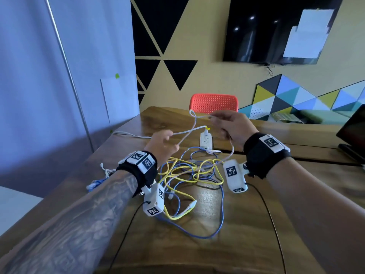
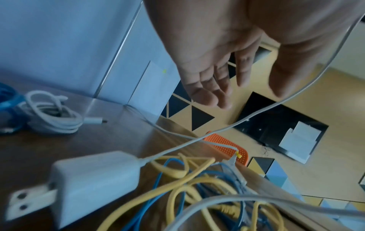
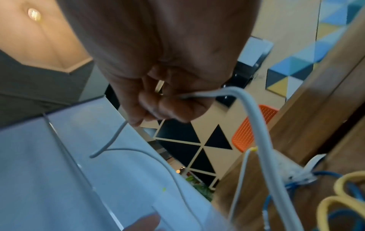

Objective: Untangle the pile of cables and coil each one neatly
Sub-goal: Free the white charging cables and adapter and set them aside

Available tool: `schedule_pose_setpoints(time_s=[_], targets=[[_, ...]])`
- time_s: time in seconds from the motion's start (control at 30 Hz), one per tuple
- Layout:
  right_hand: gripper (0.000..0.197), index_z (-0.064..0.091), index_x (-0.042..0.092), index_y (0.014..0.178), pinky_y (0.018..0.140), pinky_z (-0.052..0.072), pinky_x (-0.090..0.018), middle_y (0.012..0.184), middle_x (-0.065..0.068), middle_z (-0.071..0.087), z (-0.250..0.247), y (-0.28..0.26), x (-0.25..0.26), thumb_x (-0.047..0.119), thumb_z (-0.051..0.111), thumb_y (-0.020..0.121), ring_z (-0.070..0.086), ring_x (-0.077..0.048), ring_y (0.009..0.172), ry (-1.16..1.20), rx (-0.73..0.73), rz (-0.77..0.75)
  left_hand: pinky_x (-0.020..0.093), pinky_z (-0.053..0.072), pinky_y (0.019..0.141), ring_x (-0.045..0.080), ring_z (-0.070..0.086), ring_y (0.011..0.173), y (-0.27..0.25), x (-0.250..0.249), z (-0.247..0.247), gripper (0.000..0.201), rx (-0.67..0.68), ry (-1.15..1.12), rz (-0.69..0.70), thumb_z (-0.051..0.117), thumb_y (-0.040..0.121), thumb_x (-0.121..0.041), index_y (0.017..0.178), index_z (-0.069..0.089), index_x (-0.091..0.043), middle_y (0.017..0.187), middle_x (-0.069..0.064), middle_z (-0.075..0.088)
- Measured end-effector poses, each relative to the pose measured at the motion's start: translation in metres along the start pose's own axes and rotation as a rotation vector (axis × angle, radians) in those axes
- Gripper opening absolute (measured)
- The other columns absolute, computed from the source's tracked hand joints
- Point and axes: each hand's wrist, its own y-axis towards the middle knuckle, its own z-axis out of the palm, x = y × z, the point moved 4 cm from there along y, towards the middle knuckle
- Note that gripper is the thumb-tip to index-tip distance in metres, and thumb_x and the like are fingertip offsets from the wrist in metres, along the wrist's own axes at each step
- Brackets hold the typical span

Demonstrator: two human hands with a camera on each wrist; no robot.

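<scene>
Two hands hold one white cable (image 1: 185,133) up above the pile (image 1: 189,175), a tangle of yellow and blue cables on the wooden table (image 1: 256,244). The right hand (image 1: 231,127) has its fingers curled tight on the cable, pinching a small loop beyond the pile. The left hand (image 1: 162,143), on the pile's left side, has fingers loosely spread; in the left wrist view the cable only drapes past the thumb, so it looks relaxed rather than gripping. From the right hand the cable drops down into the pile. Two finished coils, white (image 2: 53,115) and blue (image 2: 9,106), lie left of the pile. To do this step well, I judge the right hand should keep its pinch while the left slides along the cable, feeding even loops. Draw slack slowly from the pile so the yellow and blue strands are not dragged up and knotted. A white charger block (image 2: 94,184) lies at the pile's near-left edge; its weight could snag a quick pull.
</scene>
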Motion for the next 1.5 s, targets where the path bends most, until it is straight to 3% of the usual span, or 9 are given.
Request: schedule_pose_setpoints(time_s=[0.07,0.2,0.43,0.8,1.0,1.2,1.33,1.43,1.5], targets=[[0.011,0.075,0.021,0.096,0.039,0.026,-0.019,0.059,0.007,0.043,0.012,-0.007,0.023,0.012,0.067,0.096,0.029,-0.009,0.047,0.117,0.103,-0.019,0.029,0.042,0.089,0.014,0.054,0.11,-0.004,-0.016,-0.014,0.057,0.016,-0.087,0.065,0.075,0.084,-0.032,0.137,0.052,-0.031,0.132,-0.008,0.047],[0.014,0.076,0.022,0.094,0.038,0.018,-0.017,0.064,-0.001,0.03,0.028,-0.021,0.067,0.013,0.066,0.097,0.018,-0.009,0.048,0.224,0.204,-0.151,0.035,0.054,0.092,0.014,0.067,0.099,-0.007,-0.038,-0.042,0.007,-0.039,-0.1,0.205,0.068,0.091,-0.029,0.097,0.072,-0.029,0.102,-0.007,0.074],[0.011,0.075,0.02,0.093,0.039,0.021,-0.022,0.048,0.009,0.037,-0.004,-0.035,0.108,0.012,0.067,0.096,0.025,-0.009,0.04,0.169,-0.074,-0.342,0.035,0.052,0.084,0.018,0.068,0.077,-0.028,0.001,-0.082,0.019,-0.092,-0.03,0.24,0.064,0.093,-0.021,0.075,0.063,-0.026,0.07,-0.007,0.07],[0.013,0.075,0.021,0.088,0.043,0.032,-0.022,0.06,0.006,0.052,-0.023,-0.043,0.094,0.011,0.069,0.093,0.04,-0.008,0.046,-0.02,-0.184,-0.179,0.027,0.044,0.052,0.017,0.053,0.048,-0.066,0.052,-0.064,0.029,-0.012,-0.445,-0.142,0.046,0.105,-0.022,0.088,0.06,-0.004,0.062,0.004,0.045],[0.036,0.067,0.031,0.12,0.094,0.047,-0.031,0.126,0.001,0.064,0.0,-0.048,0.073,0.022,0.063,0.085,0.058,-0.016,0.104,-0.456,-0.11,-0.186,0.022,0.024,0.043,0.01,0.025,0.046,-0.061,0.018,-0.061,0.029,-0.076,-0.679,-0.115,0.052,0.103,-0.033,0.082,0.064,-0.016,0.056,-0.006,0.034],[0.072,0.046,0.015,0.148,0.123,0.017,-0.054,0.162,-0.011,0.032,0.045,-0.112,0.117,0.035,0.058,0.08,0.026,-0.033,0.151,-0.952,-0.287,-0.795,0.021,0.013,0.042,0.009,0.022,0.043,-0.075,-0.045,-0.051,0.026,0.033,-0.761,-0.006,0.054,0.101,-0.029,0.085,0.066,-0.012,0.053,-0.005,0.032],[0.03,0.065,0.001,0.108,0.108,0.037,-0.052,0.139,-0.023,0.055,0.033,-0.156,0.149,0.023,0.068,0.088,0.05,-0.037,0.132,-0.622,-0.565,-1.122,0.019,0.014,0.04,0.008,0.021,0.042,-0.086,-0.063,-0.04,0.026,0.071,-0.762,-0.016,0.056,0.101,-0.03,0.086,0.067,-0.012,0.055,-0.004,0.033],[0.034,0.051,0.009,0.076,0.074,0.043,-0.027,0.082,-0.001,0.057,0.014,-0.156,0.159,0.031,0.056,0.102,0.053,-0.013,0.078,-0.303,-0.529,-0.946,0.017,0.015,0.039,0.008,0.019,0.042,-0.093,-0.056,-0.032,0.027,0.048,-0.774,-0.091,0.057,0.1,-0.032,0.085,0.067,-0.013,0.053,-0.006,0.032],[0.029,0.049,0.013,0.08,0.074,0.04,-0.025,0.087,0.0,0.055,0.005,-0.15,0.156,0.031,0.049,0.103,0.052,-0.015,0.082,-0.445,-0.57,-0.831,0.018,0.013,0.04,0.008,0.018,0.042,-0.098,-0.051,-0.028,0.027,0.046,-0.781,-0.123,0.057,0.1,-0.032,0.086,0.067,-0.011,0.053,-0.006,0.031]])
